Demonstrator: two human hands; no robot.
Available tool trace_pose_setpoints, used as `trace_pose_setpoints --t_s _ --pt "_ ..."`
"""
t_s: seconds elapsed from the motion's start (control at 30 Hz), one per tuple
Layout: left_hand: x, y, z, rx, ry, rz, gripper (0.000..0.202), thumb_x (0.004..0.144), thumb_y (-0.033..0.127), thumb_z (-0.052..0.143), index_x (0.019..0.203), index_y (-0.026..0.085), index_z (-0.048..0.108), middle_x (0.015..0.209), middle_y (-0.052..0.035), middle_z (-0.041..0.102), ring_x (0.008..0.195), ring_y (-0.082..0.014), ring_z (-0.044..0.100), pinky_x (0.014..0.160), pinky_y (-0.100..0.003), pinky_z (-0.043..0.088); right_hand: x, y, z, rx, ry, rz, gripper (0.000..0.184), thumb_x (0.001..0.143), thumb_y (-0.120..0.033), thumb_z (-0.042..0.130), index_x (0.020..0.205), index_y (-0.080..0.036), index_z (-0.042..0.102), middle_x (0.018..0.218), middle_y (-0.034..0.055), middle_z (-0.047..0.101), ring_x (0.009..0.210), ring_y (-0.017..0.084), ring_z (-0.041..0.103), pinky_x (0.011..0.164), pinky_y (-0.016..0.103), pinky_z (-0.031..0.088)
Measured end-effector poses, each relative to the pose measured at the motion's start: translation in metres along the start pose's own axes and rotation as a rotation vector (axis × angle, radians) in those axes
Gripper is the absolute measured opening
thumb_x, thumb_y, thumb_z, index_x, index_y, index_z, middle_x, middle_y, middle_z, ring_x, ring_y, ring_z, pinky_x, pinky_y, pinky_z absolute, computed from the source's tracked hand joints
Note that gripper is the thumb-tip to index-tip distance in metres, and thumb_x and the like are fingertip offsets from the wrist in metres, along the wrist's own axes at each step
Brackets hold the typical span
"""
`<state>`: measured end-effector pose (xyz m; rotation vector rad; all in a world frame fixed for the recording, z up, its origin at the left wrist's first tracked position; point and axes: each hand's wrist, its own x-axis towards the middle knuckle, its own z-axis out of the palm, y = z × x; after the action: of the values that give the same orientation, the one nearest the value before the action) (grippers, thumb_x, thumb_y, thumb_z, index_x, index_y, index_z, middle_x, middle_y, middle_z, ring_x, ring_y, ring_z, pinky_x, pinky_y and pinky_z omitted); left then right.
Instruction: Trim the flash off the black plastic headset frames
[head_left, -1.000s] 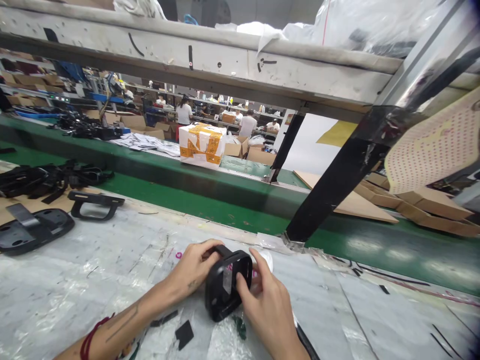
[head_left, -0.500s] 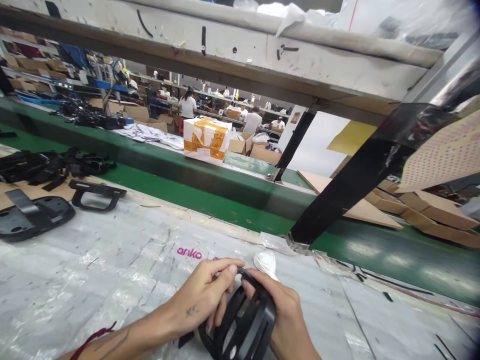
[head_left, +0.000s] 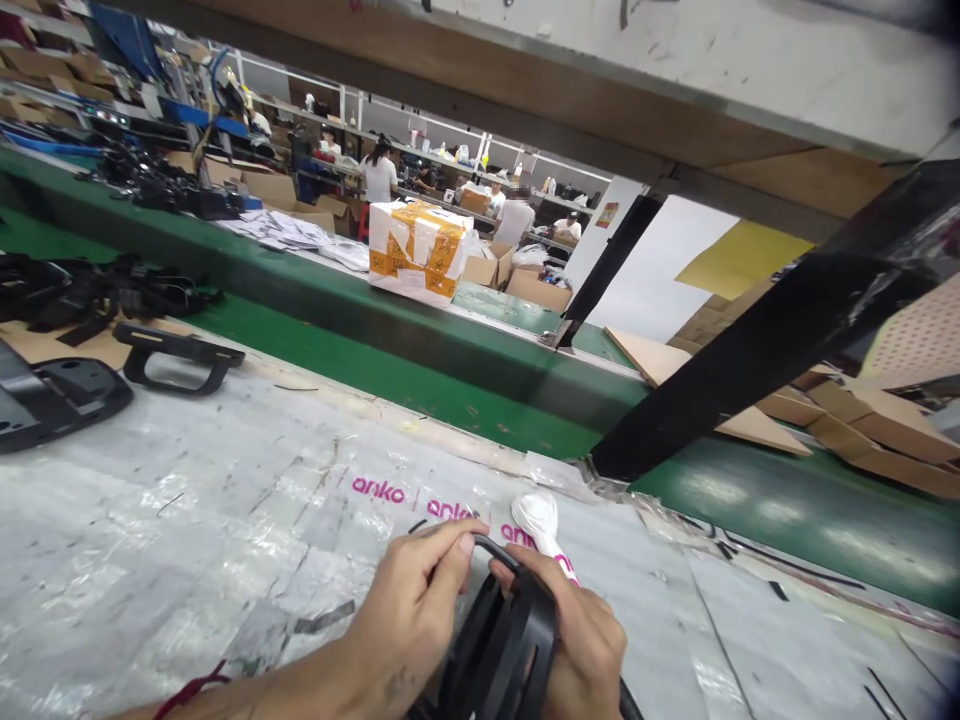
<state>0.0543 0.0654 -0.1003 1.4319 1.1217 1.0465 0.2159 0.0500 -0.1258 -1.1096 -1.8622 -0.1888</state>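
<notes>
I hold a black plastic frame (head_left: 502,640) between both hands at the near edge of the bench, low in my view, its bottom cut off. My left hand (head_left: 416,625) grips its left side, thumb and forefinger pinched on the upper rim. My right hand (head_left: 581,640) wraps the right side, fingers curled around the edge. Under them lies clear plastic sheeting (head_left: 225,520) printed "anko" in pink. A white plastic piece (head_left: 538,515) rests just beyond my right hand. A black handle part (head_left: 176,355) lies far left, near the green conveyor belt (head_left: 390,385), which carries a taped white carton (head_left: 418,250).
</notes>
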Motion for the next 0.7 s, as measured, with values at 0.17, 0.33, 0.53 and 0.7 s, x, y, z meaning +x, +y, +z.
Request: trace_pose_setpoints --t_s 0.17,0.33,0.53,0.7 --pt "-0.002 0.002 0.001 0.1 0.063 0.078 0.038 0.094 0.036 0.04 0.107 0.016 0.069 0.092 -0.0089 0.069 0.082 -0.0212 0.063 0.079 -0.032 0.048 0.012 -0.008 0.001 -0.001 0.018 -0.005 0.011 0.093 -0.022 0.055 0.099 -0.014 0.061 0.077 0.0043 0.071 0.059 0.014 0.067 0.057 0.022 0.049" --pt "0.01 0.013 -0.015 -0.207 -0.202 -0.093 0.048 0.094 0.045 0.041 0.123 0.01 0.058 0.066 -0.0035 0.065 0.057 -0.0178 0.06 0.059 -0.03 0.05 0.021 -0.01 0.001 0.216 -0.037 0.18 0.006 0.09 -0.021 0.058 0.095 -0.019 0.062 0.072 -0.0013 0.07 0.055 0.011 0.065 0.052 0.017 0.049" --pt "0.011 0.014 -0.022 -0.19 -0.423 0.287 0.05 0.089 0.053 0.05 0.127 0.022 0.058 0.124 -0.0107 0.054 0.122 -0.03 0.045 0.108 -0.045 0.031 0.021 0.001 -0.003 0.465 0.006 0.511 0.012 0.082 -0.029 0.066 0.089 -0.019 0.067 0.065 -0.0026 0.067 0.056 0.013 0.062 0.053 0.019 0.049" --pt "0.012 0.015 -0.033 -0.09 -0.591 0.275 0.073 0.083 0.068 0.049 0.144 0.031 0.034 0.151 -0.0087 0.026 0.138 -0.0334 0.025 0.114 -0.049 0.02 0.022 0.005 -0.006 0.702 -0.13 0.794 0.025 0.083 -0.041 0.066 0.081 -0.016 0.063 0.066 0.0025 0.067 0.056 0.017 0.064 0.05 0.024 0.052"
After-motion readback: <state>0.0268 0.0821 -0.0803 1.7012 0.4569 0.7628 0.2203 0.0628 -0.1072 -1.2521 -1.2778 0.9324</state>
